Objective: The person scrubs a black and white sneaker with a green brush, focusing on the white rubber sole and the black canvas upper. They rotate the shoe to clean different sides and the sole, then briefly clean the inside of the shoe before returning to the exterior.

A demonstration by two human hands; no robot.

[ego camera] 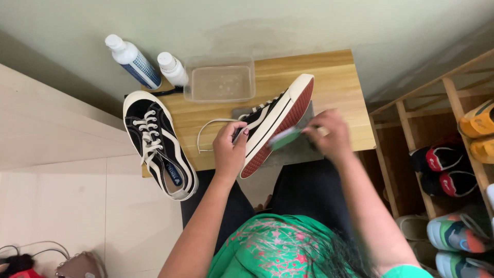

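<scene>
Left hand [229, 149] clamped on tilted shoe [272, 123], right hand [329, 135] gripping green brush [286, 137] at the sole; may slip off table [339, 87] if pressed hard.

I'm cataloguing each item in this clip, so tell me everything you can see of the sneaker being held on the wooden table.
The held sneaker is a black low-top, seemingly canvas, with white side stripes, a thick off-white rubber sidewall and a brick-red sole. It is tipped on its side, sole facing right, toe pointing up-right toward the wall. A white lace trails loose to the left. The left hand grips its upper; the right hand presses a blurred green brush against its sidewall. It rests over a grey mat on the wooden table.
</scene>
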